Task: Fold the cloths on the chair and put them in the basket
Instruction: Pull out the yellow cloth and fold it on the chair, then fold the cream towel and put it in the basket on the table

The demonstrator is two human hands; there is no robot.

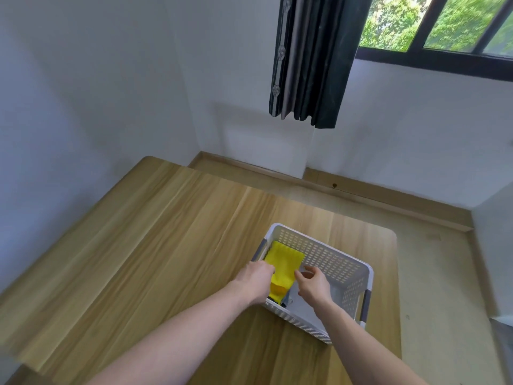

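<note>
Both your hands are down in the white perforated basket [330, 255], which sits on the wooden counter [155, 234] toward its right, near end.

Folded yellow cloth [281, 266]: lies inside the basket along the left wall, long axis running from the near rim toward the far corner. A darker orange-yellow patch shows at its near end. A sliver of dark fabric [283, 303] peeks out beneath that near end, against the basket's front wall; what it is cannot be told.

Your left hand [256, 279]: at the cloth's left edge, fingers curled inward and tucked over the basket's left rim. Grip is narrow and touching the cloth edge; whether it actually pinches the cloth cannot be told, the fingertips being hidden.

Your right hand [312, 283]: just right of the cloth, inside the basket. Thumb and forefinger are brought close together at the cloth's right edge, other fingers loosely bent. Grip narrow; a pinch on the cloth looks likely but the contact is too small to confirm.

Basket floor to the right of the cloth shows pale grey. Dark grey handles at the basket's left and right ends.

Beyond the counter: white walls, a dark curtain [308, 59], a window [444, 23] with green foliage outside.
</note>
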